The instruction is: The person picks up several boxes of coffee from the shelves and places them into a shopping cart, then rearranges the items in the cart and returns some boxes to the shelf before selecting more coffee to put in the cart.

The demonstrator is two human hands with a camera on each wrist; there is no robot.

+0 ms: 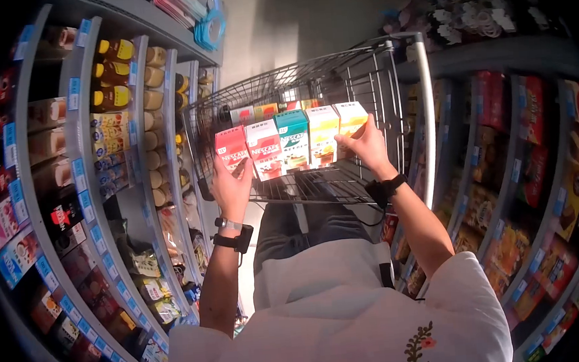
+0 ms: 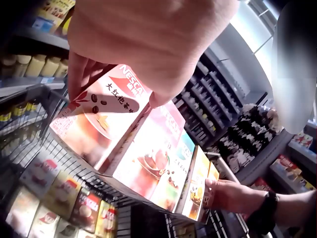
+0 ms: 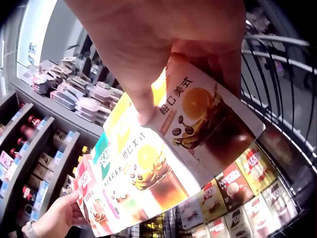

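A row of several Nescafe boxes is held between both hands above a shopping cart: a red box, a pink one, a teal one and two orange-and-yellow ones. The left hand grips the red end, its thumb on the front near the pink box in the left wrist view. My right hand grips the orange end box, thumb on the front near the seam with its neighbour. The boxes stand side by side, fronts facing me.
The wire cart holds more coffee boxes under the held row. Shelves with jars and packets line the left side; snack packets fill shelves at the right. The cart's handle bar runs beside the right forearm.
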